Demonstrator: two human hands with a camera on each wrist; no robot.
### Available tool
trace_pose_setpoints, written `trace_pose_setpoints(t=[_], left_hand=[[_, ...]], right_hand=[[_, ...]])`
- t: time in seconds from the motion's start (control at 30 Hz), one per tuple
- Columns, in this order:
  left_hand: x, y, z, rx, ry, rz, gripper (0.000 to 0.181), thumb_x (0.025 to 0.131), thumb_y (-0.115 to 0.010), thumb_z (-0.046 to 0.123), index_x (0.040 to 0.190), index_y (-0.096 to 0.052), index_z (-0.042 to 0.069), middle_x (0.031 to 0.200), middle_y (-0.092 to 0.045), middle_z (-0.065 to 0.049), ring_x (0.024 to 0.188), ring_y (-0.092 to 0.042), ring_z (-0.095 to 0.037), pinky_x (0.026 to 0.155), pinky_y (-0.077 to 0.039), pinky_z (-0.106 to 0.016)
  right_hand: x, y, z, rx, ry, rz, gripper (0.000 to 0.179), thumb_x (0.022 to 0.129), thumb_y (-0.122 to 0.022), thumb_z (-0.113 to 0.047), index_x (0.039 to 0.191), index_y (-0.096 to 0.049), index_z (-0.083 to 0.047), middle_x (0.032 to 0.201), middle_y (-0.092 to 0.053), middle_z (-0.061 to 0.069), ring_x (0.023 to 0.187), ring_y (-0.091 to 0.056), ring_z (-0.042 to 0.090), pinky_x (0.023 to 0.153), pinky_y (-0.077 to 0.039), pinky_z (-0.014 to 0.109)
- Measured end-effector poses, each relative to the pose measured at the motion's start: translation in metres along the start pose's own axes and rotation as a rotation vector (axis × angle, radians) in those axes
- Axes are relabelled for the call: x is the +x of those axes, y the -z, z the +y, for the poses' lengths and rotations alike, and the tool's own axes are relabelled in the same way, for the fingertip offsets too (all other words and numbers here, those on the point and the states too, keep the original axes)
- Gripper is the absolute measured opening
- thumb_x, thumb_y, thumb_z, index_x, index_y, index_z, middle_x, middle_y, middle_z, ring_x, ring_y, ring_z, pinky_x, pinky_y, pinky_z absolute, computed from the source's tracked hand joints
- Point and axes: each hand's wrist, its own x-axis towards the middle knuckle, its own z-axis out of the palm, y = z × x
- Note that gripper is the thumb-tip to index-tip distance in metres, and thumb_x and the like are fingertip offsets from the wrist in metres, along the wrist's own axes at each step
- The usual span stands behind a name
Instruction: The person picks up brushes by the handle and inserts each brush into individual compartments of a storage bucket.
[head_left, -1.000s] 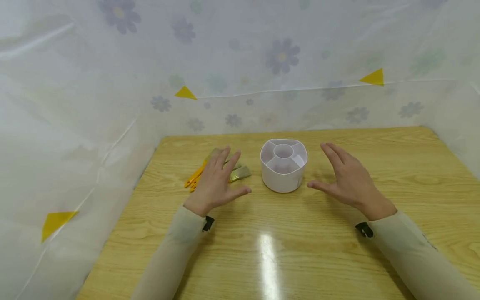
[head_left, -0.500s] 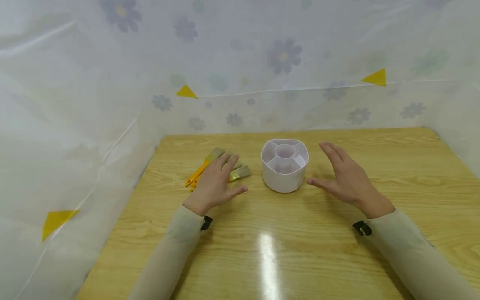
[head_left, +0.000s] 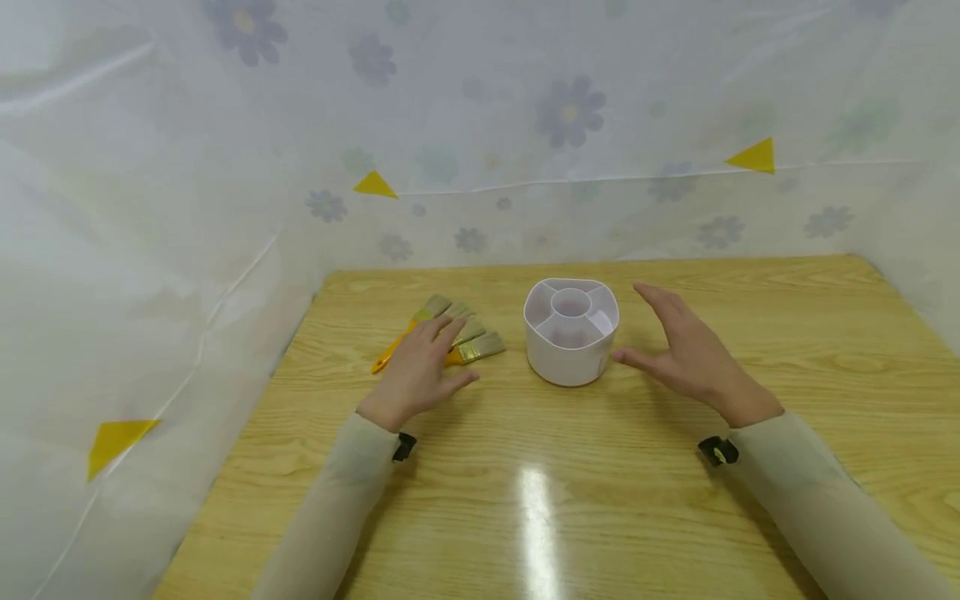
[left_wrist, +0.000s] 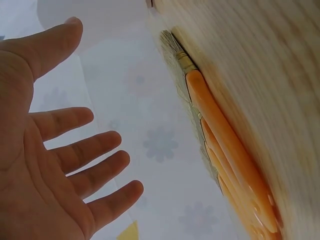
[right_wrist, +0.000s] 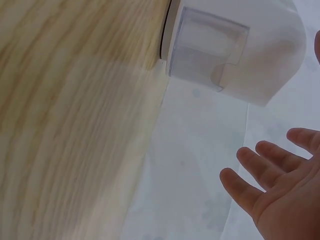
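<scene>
The left hand (head_left: 415, 373) and right hand (head_left: 696, 357) are spread wide, holding nothing. Brushes (head_left: 480, 346) lie left of frame centre, the white holder (head_left: 567, 363) just right; a low-sweeping left hand could scatter them.

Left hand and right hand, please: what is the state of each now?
Left hand: open, holding nothing, near the orange-handled bristle paintbrushes.
Right hand: open, holding nothing, beside the white rounded plastic compartment organizer.
</scene>
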Motion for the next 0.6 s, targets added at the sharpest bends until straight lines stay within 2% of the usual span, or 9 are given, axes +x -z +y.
trace_pose_setpoints(t=[0.23,0.6], left_hand=[[-0.002,0.002,-0.003,-0.005,0.02,-0.041,0.076,0.087,-0.065,0.048,0.146,-0.038,0.009,0.138,-0.045,-0.016,0.126,-0.043,-0.033,0.102,-0.037,-0.049],[-0.002,0.0,-0.006,0.005,0.035,-0.059,0.071,0.088,-0.064,0.048,0.144,-0.042,0.009,0.133,-0.05,-0.013,0.118,-0.05,-0.03,0.097,-0.042,-0.047]], right_hand=[[0.005,-0.003,0.0,0.077,-0.005,-0.004,0.094,0.078,-0.077,-0.044,0.152,-0.025,-0.016,0.146,-0.036,0.018,0.132,-0.034,0.039,0.099,-0.031,0.062],[0.012,-0.004,0.005,0.245,0.008,-0.045,0.087,0.081,-0.078,-0.028,0.15,-0.028,-0.012,0.146,-0.039,0.017,0.133,-0.036,0.034,0.104,-0.032,0.052]])
